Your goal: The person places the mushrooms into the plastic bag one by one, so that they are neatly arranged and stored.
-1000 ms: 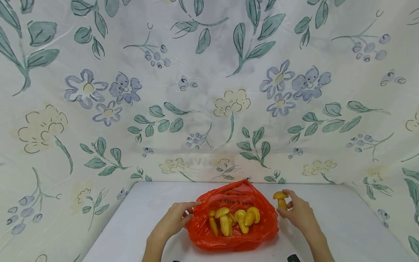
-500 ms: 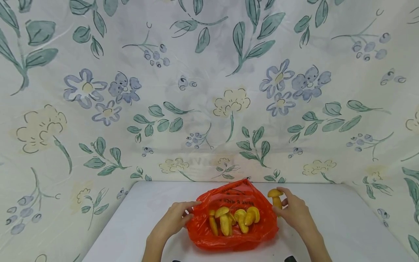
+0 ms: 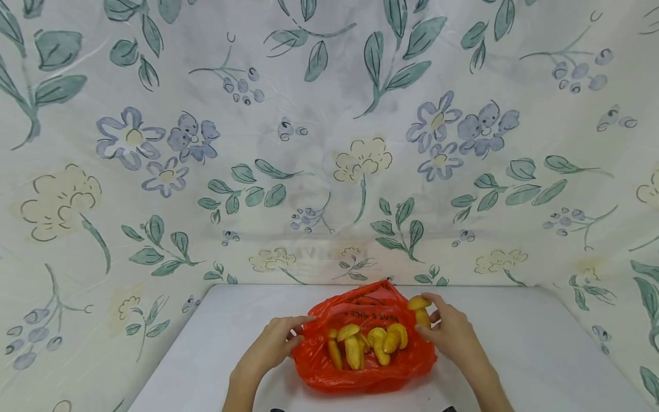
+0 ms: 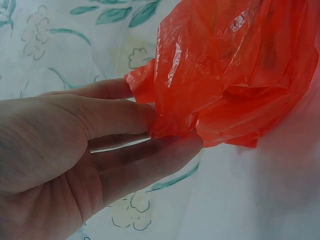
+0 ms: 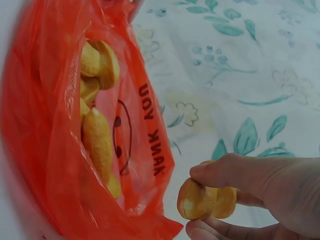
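A red plastic bag [image 3: 360,380] lies on the table with its mouth wide, and several yellow mushrooms [image 3: 353,350] show inside it. My left hand [image 3: 273,346] pinches the bag's left edge between thumb and fingers; in the left wrist view the thin plastic [image 4: 200,75] is bunched at the fingertips. By the bag's right rim, my right hand [image 3: 455,332] holds one yellow mushroom [image 3: 420,309] upright, cap on top. The right wrist view shows that mushroom [image 5: 200,200] between thumb and fingers, apart from the bag [image 5: 45,140].
The white table [image 3: 535,343] reaches back to a hanging cloth [image 3: 309,143] printed with leaves and flowers. Small dark objects [image 3: 449,409] poke in at the bottom edge of the head view; what they are cannot be made out.
My right hand has moved left with the mushroom, from beside the bag to its right rim. The left hand keeps its hold on the bag's edge.
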Motion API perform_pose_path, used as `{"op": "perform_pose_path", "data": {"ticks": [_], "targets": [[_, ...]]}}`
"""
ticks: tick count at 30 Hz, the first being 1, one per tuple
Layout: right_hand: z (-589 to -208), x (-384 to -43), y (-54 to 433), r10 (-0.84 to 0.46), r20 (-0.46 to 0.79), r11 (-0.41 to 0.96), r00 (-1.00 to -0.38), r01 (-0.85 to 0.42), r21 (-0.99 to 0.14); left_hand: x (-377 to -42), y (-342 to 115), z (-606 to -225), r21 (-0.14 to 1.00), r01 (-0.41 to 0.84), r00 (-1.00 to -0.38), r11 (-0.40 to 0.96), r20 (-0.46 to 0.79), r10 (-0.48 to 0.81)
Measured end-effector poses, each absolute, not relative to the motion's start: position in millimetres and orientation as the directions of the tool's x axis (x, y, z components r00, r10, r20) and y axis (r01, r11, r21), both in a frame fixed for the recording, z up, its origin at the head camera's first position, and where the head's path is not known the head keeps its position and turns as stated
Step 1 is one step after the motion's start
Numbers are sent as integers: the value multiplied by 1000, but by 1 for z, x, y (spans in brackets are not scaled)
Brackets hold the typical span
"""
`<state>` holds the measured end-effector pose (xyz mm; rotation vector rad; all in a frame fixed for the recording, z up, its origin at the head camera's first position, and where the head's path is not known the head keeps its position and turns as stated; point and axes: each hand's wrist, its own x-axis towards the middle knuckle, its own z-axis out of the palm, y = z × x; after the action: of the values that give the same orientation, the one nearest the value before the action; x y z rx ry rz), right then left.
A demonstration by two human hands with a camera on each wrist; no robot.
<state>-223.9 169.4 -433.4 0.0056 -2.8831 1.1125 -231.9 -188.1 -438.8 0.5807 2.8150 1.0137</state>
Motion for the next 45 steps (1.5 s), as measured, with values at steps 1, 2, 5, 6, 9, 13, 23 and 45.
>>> {"op": "perform_pose_path", "data": {"ticks": [1, 2, 5, 6, 9, 13, 23, 45], "targets": [[-434, -224, 167, 12, 48, 734, -999, -24, -679, -232, -188, -439, 631, 320, -923, 707, 40, 382], [-435, -223, 165, 8, 48, 729, -999, -27, -684, -232, -188, -439, 629, 324, -922, 707, 42, 384], [-437, -223, 158, -3, 59, 717, -998, -44, -695, -232, -188, -440, 628, 325, -922, 707, 44, 385], [-438, -223, 156, -6, 65, 716, -998, -49, -697, -232, -189, -440, 628, 327, -921, 706, 46, 386], [-440, -223, 150, -18, 78, 723, -997, -67, -688, -232, -188, -440, 633, 316, -924, 707, 34, 382], [-443, -224, 145, -31, 83, 736, -996, -79, -672, -233, -188, -439, 632, 311, -924, 709, 26, 382], [-449, -226, 131, -54, 75, 751, -996, -90, -654, -232, -189, -439, 629, 331, -919, 703, 47, 391], [-461, -219, 110, -165, 125, 704, -978, -206, -680, -232, -188, -439, 638, 330, -918, 695, 46, 393]]}}
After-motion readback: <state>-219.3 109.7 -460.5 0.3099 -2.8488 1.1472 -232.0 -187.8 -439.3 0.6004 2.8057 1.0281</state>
